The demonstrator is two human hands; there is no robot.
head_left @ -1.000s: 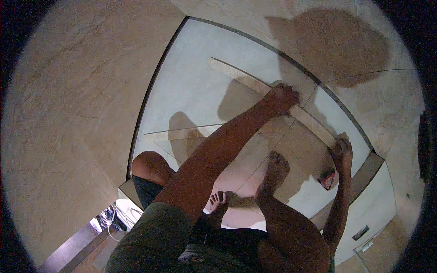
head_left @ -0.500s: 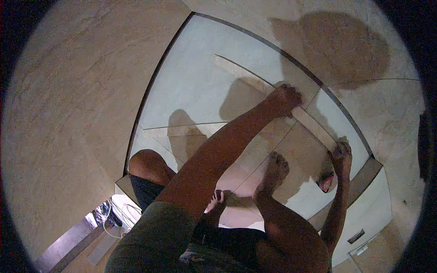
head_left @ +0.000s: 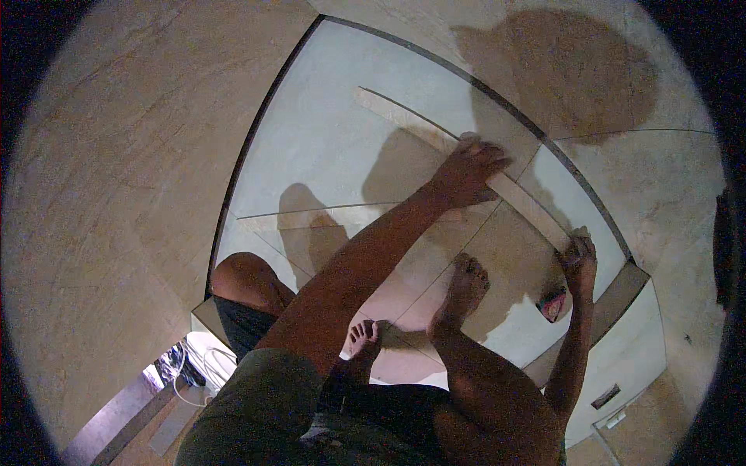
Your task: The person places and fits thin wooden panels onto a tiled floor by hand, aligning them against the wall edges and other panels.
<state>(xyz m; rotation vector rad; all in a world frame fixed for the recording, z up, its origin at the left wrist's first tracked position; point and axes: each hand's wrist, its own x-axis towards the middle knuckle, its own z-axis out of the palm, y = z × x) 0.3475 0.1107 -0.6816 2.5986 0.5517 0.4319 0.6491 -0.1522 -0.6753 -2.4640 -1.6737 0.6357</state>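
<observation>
A long, narrow, pale strip lies slantwise across the white tiled floor; I cannot tell whether it is wood or tile. Over its middle is my left hand, open, with fingers stretched out and slightly blurred across the strip. My right hand is closed around the strip's near right end, its fingertips partly hidden. A second pale strip lies on the floor to the left, partly behind my left forearm. Near my right wrist sits a small red and dark object whose kind I cannot make out.
My bare feet rest on the tiles. A dark border edges the floor against stone-look walls. White cable lies at the lower left, beside a ledge. To the lower right is a white surface with a dark rectangular slot.
My left hand has loosened from the strip, its fingers now straighter and shifted slightly left. My right hand keeps its hold. The whole view has shifted a little.
</observation>
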